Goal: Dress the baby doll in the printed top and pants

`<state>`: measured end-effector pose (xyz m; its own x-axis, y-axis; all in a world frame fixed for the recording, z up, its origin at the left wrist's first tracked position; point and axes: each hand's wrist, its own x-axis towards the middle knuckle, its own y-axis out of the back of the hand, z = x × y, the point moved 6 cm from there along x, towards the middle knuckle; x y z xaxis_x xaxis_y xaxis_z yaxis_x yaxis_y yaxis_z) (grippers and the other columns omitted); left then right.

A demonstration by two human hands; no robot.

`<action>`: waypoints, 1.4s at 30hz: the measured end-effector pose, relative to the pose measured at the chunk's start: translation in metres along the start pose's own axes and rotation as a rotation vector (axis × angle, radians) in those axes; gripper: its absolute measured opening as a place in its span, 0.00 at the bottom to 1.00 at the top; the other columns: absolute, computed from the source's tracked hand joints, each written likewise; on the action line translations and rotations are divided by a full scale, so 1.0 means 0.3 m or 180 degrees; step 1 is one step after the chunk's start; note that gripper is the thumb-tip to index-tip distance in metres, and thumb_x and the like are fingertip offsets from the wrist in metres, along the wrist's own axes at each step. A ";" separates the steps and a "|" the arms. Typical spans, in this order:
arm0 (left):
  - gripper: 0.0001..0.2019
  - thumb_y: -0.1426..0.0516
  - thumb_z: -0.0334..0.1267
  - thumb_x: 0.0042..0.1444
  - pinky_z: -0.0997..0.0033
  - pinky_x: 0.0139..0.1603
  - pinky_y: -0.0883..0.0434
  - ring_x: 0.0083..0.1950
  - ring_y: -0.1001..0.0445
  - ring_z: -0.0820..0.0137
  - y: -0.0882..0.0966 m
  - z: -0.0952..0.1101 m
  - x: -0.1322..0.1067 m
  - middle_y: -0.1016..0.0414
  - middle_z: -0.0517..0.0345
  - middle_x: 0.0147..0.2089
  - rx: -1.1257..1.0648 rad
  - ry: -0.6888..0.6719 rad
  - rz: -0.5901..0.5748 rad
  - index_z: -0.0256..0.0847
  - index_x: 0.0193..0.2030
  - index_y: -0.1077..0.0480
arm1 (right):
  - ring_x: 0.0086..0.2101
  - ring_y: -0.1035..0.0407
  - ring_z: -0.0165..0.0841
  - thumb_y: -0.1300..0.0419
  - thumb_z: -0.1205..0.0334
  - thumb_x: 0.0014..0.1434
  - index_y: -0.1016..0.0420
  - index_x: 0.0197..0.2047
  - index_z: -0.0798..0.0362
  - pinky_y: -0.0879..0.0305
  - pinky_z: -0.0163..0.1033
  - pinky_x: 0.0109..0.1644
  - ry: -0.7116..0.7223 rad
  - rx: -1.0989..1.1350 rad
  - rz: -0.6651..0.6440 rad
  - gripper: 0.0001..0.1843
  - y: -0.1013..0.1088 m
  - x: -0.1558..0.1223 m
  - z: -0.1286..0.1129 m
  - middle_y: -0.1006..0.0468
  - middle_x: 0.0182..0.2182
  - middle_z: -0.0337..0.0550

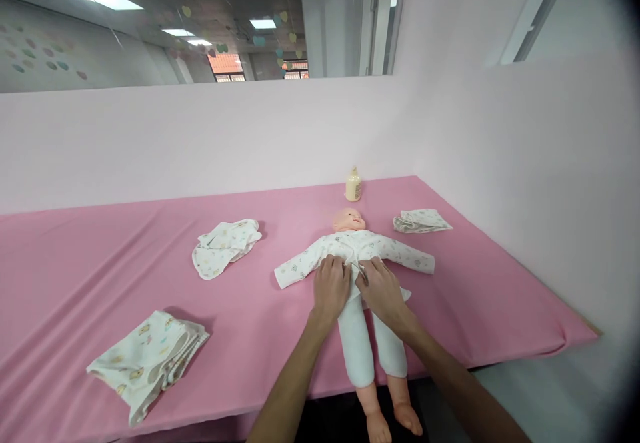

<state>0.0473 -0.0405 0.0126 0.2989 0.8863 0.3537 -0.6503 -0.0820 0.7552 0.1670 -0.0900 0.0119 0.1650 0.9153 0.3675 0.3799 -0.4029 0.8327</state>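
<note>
Fabric of the white printed baby top [383, 248] seems limp, light; left hand [331, 288] presses it flat, right hand [383, 291] pinches its hem, the likeliest hold.

A pink sheet [100, 263] covers the table. A cream bottle [353, 185] stands upright at its far edge, by the pink wall [200, 136]. A folded cloth [421, 220] lies far right, a crumpled garment [225, 246] mid-left, and a second folded cloth [150, 356] near left.

Pink tablecloth [100, 263]; white printed doll top [395, 251], white trousers [357, 343]; cream bottle [353, 185]
</note>
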 end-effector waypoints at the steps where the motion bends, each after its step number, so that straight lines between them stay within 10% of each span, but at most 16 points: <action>1: 0.11 0.52 0.38 0.64 0.64 0.45 0.35 0.43 0.31 0.64 -0.002 0.002 0.005 0.29 0.52 0.41 -0.0064 0.0042 -0.0021 0.40 0.36 0.31 | 0.36 0.34 0.36 0.50 0.69 0.61 0.28 0.40 0.54 0.41 0.40 0.39 -0.0054 0.0106 -0.0061 0.10 -0.001 0.002 0.007 0.27 0.36 0.44; 10: 0.07 0.51 0.40 0.62 0.68 0.38 0.37 0.37 0.29 0.68 0.044 -0.040 0.013 0.26 0.57 0.37 -0.0855 0.0780 -0.0293 0.41 0.37 0.34 | 0.31 0.34 0.31 0.50 0.64 0.64 0.27 0.40 0.50 0.43 0.36 0.36 -0.0176 0.0896 -0.0341 0.10 0.013 -0.008 0.045 0.26 0.31 0.37; 24: 0.07 0.52 0.30 0.58 0.67 0.38 0.38 0.41 0.29 0.64 0.081 0.005 0.025 0.27 0.52 0.41 -0.0136 0.0665 0.0055 0.41 0.42 0.37 | 0.35 0.34 0.36 0.49 0.71 0.59 0.32 0.39 0.54 0.43 0.39 0.36 -0.0120 -0.0631 -0.0124 0.07 0.000 -0.031 -0.032 0.28 0.37 0.46; 42: 0.11 0.52 0.35 0.64 0.69 0.40 0.37 0.40 0.30 0.67 0.087 -0.007 -0.019 0.26 0.56 0.39 -0.0719 0.0257 0.0100 0.41 0.37 0.29 | 0.24 0.46 0.30 0.51 0.65 0.58 0.43 0.22 0.51 0.53 0.36 0.29 -0.0347 0.1112 -0.0417 0.13 0.080 -0.020 0.065 0.39 0.20 0.35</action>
<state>0.0272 -0.0467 0.0291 0.2250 0.9193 0.3228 -0.8009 -0.0142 0.5987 0.1928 -0.1050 0.0218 0.1831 0.9613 0.2058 0.6881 -0.2748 0.6716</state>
